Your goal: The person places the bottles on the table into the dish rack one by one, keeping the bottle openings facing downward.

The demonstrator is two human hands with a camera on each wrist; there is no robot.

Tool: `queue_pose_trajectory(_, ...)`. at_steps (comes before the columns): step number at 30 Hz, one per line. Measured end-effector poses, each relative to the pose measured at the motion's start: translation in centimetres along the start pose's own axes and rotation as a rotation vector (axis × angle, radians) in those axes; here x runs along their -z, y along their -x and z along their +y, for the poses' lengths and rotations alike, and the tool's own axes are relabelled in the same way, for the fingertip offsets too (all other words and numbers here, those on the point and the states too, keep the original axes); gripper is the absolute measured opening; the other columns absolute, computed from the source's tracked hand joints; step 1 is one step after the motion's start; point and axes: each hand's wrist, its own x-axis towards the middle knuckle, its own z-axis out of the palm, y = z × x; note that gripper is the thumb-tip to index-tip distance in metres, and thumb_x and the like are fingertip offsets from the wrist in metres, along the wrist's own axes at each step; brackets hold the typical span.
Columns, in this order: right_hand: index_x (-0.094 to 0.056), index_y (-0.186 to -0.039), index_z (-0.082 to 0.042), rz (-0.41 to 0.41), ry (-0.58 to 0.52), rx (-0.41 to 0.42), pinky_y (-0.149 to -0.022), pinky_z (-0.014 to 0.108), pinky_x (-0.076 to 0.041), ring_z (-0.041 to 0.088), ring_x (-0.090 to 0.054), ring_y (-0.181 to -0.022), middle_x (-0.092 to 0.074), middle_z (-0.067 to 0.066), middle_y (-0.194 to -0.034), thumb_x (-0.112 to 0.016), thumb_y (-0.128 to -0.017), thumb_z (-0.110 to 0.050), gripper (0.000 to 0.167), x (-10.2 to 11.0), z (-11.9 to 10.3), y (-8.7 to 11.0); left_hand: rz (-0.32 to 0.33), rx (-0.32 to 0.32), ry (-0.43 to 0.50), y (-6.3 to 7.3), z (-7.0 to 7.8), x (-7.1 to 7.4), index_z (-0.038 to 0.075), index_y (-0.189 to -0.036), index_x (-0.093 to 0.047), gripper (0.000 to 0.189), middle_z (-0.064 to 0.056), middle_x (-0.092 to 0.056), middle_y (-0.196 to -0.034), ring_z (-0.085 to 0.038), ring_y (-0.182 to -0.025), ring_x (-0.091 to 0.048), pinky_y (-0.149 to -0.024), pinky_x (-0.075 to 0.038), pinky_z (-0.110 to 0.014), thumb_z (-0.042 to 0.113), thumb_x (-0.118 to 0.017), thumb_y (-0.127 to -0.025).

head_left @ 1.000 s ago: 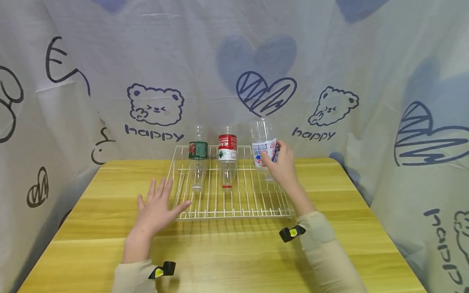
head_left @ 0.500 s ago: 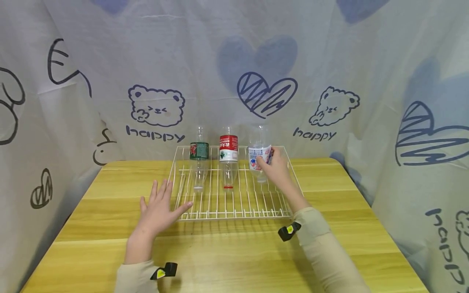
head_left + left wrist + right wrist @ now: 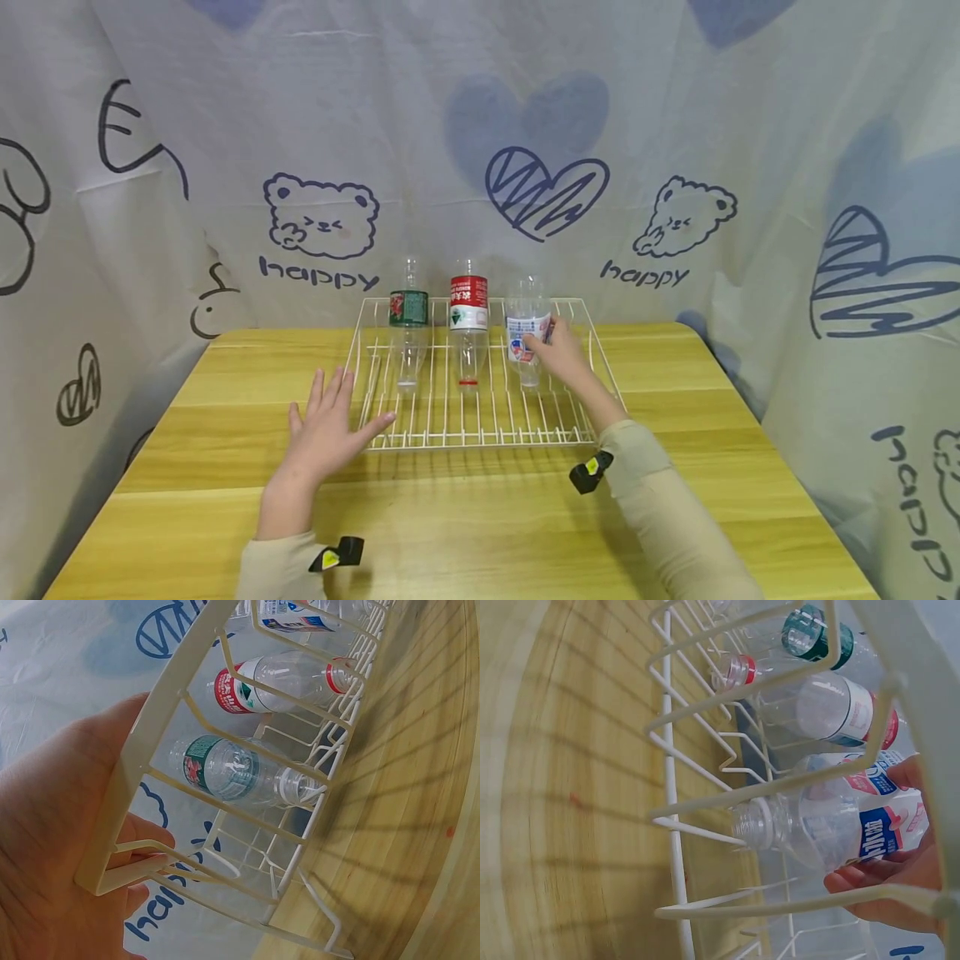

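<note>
My right hand (image 3: 561, 354) grips a clear plastic bottle (image 3: 528, 337) by its white, blue and pink label. The bottle stands upside down at the right of a white wire rack (image 3: 487, 439), its neck down among the wires. In the right wrist view, fingers and thumb (image 3: 909, 774) curl round its label. Left of it, two more upturned bottles stand in the rack: one with a red and white label (image 3: 468, 304), one with a green label (image 3: 408, 308). My left hand (image 3: 318, 429) lies spread at the rack's left side; in the left wrist view it touches the frame (image 3: 131, 757).
The rack stands on a wood-grain table (image 3: 480, 533). Behind and at both sides hangs a pale curtain (image 3: 420, 108) printed with bears and hearts. A black band with a small yellow tag sits on each wrist.
My right hand has lowered the bottle with the white and blue label and moved it slightly left, straightening it between the wires. My left hand stays put.
</note>
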Motion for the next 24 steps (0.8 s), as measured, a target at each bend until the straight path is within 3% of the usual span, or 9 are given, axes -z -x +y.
queue_pose_trajectory(24,-0.031,-0.140,0.011,-0.032,0.039,-0.034,-0.093,0.043,-0.053,0.036,-0.061,-0.105,-0.058,0.028,-0.120,-0.046,-0.101,-0.029,0.058,-0.8,0.7,-1.3,0.000,0.006,0.010,0.0,0.1,0.0,0.006,-0.157,-0.006,0.104,-0.016,0.001,-0.165,-0.039,-0.150,0.015,-0.110,0.011,-0.075,0.075,-0.042,-0.088)
